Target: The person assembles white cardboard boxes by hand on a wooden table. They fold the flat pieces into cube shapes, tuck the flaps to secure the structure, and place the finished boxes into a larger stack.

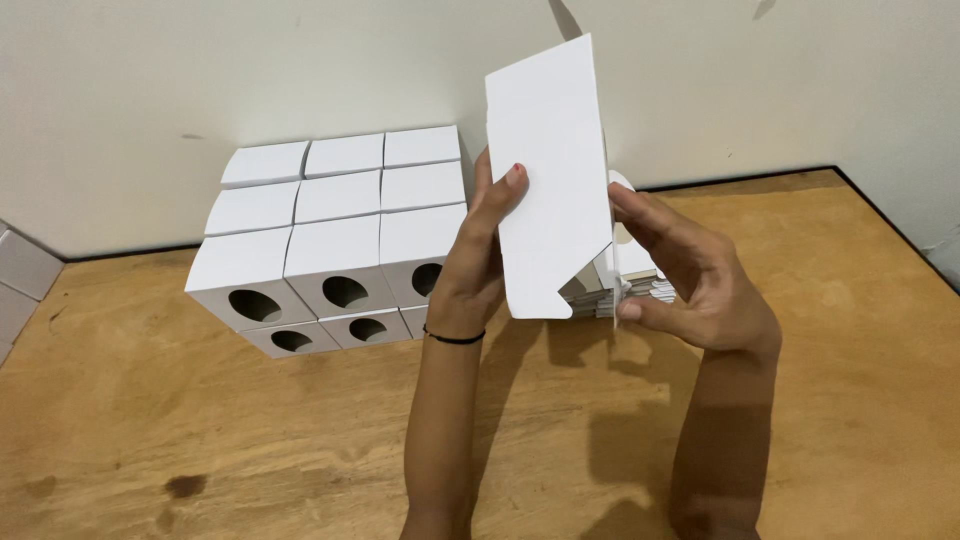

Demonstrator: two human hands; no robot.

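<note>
**Flat white carton blank held upright between two hands**

The flat white carton blank (550,170) stands nearly upright above the tabletop (200,430), just in front of the pale wall (150,80). The left hand (478,255) grips its near edge, thumb on the front face and fingers behind. The right hand (690,275) pinches the far edge lower down, where a folded panel and a rounded flap show; both hands are closed on the blank, neither one free.

To shape such a blank cleanly, it seems best to press along the scored creases rather than across the panels, keeping the thumbs near the fold lines so that the thin card does not buckle, and to hold the two edges square to each other.

Behind the blank, partly hidden by it, lies a stack of more flat blanks (640,285) on the tabletop. To the left, a block of finished white boxes (330,235) stands against the wall, in two layers and three rows. Each front face has an oval cut-out; the openings look dark, and I cannot tell whether anything is inside.
</note>
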